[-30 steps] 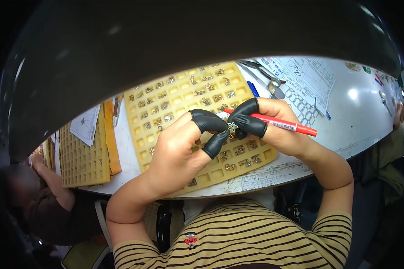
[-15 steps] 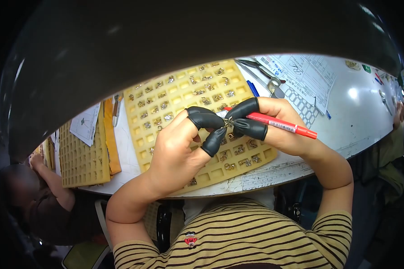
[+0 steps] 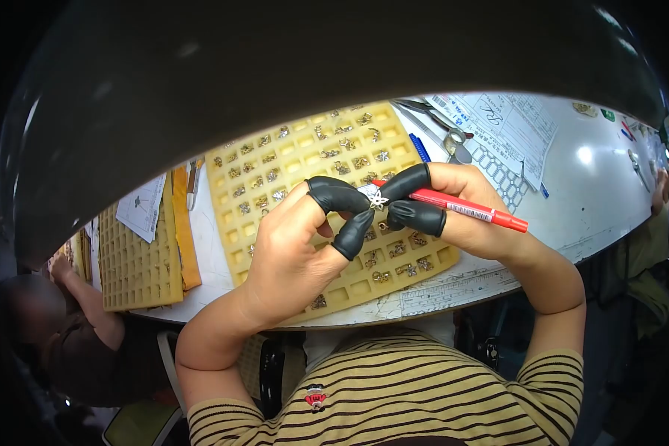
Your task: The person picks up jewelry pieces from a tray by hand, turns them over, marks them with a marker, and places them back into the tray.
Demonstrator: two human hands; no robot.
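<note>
Black finger covers sit on the thumb and forefinger of both hands. My left hand pinches a small silver star-shaped jewelry piece between its fingertips. My right hand holds a red marker across its palm, the cap end pointing right; its forefinger and thumb are close to the piece at its right side. Whether they touch it is hard to tell. Beneath both hands lies a yellow compartment tray with small jewelry pieces in many of its cells.
Another yellow tray and a printed sheet lie at the left, near a co-worker's arm. Behind my right hand are tweezers and pliers, a blue pen, papers and a hexagon-patterned template.
The jewelry piece has turned between the fingertips, and its star face now shows brightly. My right thumb has parted slightly from the forefinger. The marker has shifted slightly right.
</note>
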